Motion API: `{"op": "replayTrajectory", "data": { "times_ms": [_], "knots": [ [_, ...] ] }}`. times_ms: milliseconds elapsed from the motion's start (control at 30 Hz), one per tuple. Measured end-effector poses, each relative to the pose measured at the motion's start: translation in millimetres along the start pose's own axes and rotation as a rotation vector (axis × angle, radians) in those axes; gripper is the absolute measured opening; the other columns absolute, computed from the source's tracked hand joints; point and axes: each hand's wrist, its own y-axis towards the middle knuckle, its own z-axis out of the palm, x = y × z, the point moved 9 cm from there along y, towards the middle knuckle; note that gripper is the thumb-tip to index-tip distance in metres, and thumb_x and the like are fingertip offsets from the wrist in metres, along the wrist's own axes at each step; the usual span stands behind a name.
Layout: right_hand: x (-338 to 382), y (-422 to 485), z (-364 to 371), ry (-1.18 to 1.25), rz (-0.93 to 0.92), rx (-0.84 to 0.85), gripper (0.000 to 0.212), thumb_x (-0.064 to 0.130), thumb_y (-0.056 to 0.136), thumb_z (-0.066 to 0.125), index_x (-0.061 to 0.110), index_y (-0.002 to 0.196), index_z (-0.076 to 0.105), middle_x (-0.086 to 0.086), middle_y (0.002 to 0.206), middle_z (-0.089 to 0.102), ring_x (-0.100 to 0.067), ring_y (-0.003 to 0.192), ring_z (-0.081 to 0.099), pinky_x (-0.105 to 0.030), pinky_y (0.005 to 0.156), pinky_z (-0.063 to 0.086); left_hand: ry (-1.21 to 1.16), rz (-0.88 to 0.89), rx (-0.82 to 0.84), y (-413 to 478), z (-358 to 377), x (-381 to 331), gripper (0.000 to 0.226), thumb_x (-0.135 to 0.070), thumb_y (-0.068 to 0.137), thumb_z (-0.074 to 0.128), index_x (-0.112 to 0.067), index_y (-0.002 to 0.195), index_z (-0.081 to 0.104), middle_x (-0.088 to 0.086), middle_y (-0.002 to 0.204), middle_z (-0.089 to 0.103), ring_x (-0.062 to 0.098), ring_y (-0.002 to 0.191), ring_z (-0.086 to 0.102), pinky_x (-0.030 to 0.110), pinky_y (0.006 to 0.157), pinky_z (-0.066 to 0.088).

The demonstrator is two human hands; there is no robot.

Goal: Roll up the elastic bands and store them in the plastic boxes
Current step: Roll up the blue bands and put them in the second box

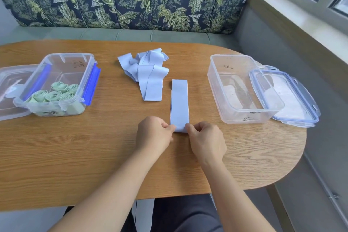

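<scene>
The near end of the flat blue band (179,103) is pinched by the left hand (153,133) and the right hand (206,139). The band lies straight on the table (75,147), between the pile (148,73) and the right box (212,81). If the first turn is started askew or slack, a coned roll is likely, and it may spring open once released.

Two boxes are counted. Five green rolls (54,96) are seen in the left box (67,54), none in the right. Two lids (293,96) are off. One band is laid out; the tangled pile cannot be counted.

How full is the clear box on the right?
Empty: the right box shows only its bare bottom, no rolls inside; its lid lies beside it.
</scene>
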Motion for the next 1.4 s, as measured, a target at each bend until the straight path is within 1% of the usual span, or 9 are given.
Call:
{"op": "replayTrajectory", "data": {
  "times_ms": [167,367,567,700,900,1033,1133,1300,1400],
  "knots": [
    [-3.7,1.3,1.0,0.001,0.015,0.024,0.031,0.05,0.091,0.055,0.023,0.082,0.067,0.007,0.072,0.061,-0.019,0.073,0.057,-0.027,0.06,0.035,-0.062,-0.063,0.031,-0.4,2.3,5.1,0.017,-0.027,0.084,0.069,-0.015,0.073,0.068,-0.003,0.052,0.068,0.007,0.054,0.069,0.032,0.07,0.06],
    [-10.0,-5.0,-2.3,0.005,0.011,0.015,0.033,0.047,0.088,0.056,0.019,0.07,0.059,0.004,0.069,0.064,-0.018,0.069,0.059,-0.026,0.055,0.032,0.047,-0.036,0.064,-10.3,3.8,3.7,0.021,-0.029,0.084,0.065,-0.015,0.068,0.067,-0.006,0.049,0.066,0.01,0.057,0.069,0.028,0.066,0.058],
    [-5.4,-1.6,-2.1,0.009,-0.007,0.001,0.038,0.053,0.09,0.053,0.021,0.069,0.059,0.003,0.07,0.064,-0.021,0.073,0.059,-0.029,0.062,0.037,0.144,0.005,0.032,-5.8,1.6,-1.1,0.036,-0.039,0.087,0.063,-0.014,0.062,0.066,-0.005,0.052,0.067,0.013,0.057,0.069,0.032,0.067,0.058],
    [-8.4,-4.0,-1.0,0.091,-0.047,-0.005,0.029,0.051,0.088,0.055,0.026,0.078,0.066,0.008,0.072,0.067,-0.015,0.075,0.063,-0.029,0.065,0.046,0.203,0.017,0.002,-0.1,0.7,-3.3,0.039,-0.046,0.086,0.062,-0.013,0.065,0.065,-0.002,0.058,0.068,0.019,0.062,0.068,0.036,0.066,0.058],
    [-8.6,0.7,1.2,0.08,-0.039,0.017,0.026,0.049,0.087,0.057,0.026,0.082,0.068,0.008,0.075,0.07,-0.015,0.077,0.064,-0.03,0.069,0.049,0.28,0.054,-0.054,1.1,-3.2,-9.7,0.039,-0.046,0.089,0.058,-0.016,0.065,0.061,-0.003,0.064,0.064,0.019,0.066,0.062,0.028,0.054,0.044],
    [-7.9,4.2,2.9,0.067,-0.026,0.018,0.028,0.05,0.086,0.057,0.026,0.08,0.068,0.006,0.073,0.07,-0.017,0.075,0.065,-0.031,0.07,0.051,0.144,0.103,-0.104,-5.1,-5.1,-6.6,0.03,-0.033,0.093,0.058,-0.015,0.072,0.069,-0.001,0.068,0.069,0.022,0.073,0.066,0.037,0.066,0.054],
    [-6.6,4.3,1.4,0.068,-0.017,0.011,0.029,0.05,0.087,0.057,0.025,0.079,0.068,0.006,0.073,0.07,-0.017,0.075,0.065,-0.029,0.066,0.047,0.002,0.089,-0.081,-9.9,-2.1,-3.7,0.015,-0.024,0.088,0.065,-0.018,0.08,0.075,-0.003,0.074,0.073,0.017,0.079,0.068,0.034,0.074,0.055],
    [-4.7,0.8,1.4,0.119,-0.03,0.027,0.027,0.046,0.088,0.056,0.022,0.078,0.064,0.006,0.073,0.068,-0.018,0.076,0.063,-0.03,0.066,0.046,-0.049,0.052,-0.049,-9.9,0.2,-1.9,0.01,-0.027,0.083,0.07,-0.019,0.081,0.076,-0.007,0.074,0.073,0.011,0.078,0.069,0.026,0.072,0.054],
    [-3.0,-1.9,0.4,0.138,-0.048,0.035,0.025,0.043,0.089,0.056,0.021,0.078,0.061,0.006,0.074,0.066,-0.018,0.077,0.062,-0.03,0.066,0.044,-0.06,0.028,-0.034,-11.3,2.2,1.7,0.01,-0.028,0.083,0.071,-0.02,0.077,0.075,-0.008,0.071,0.072,0.011,0.076,0.069,0.028,0.073,0.055]
  ]
}}
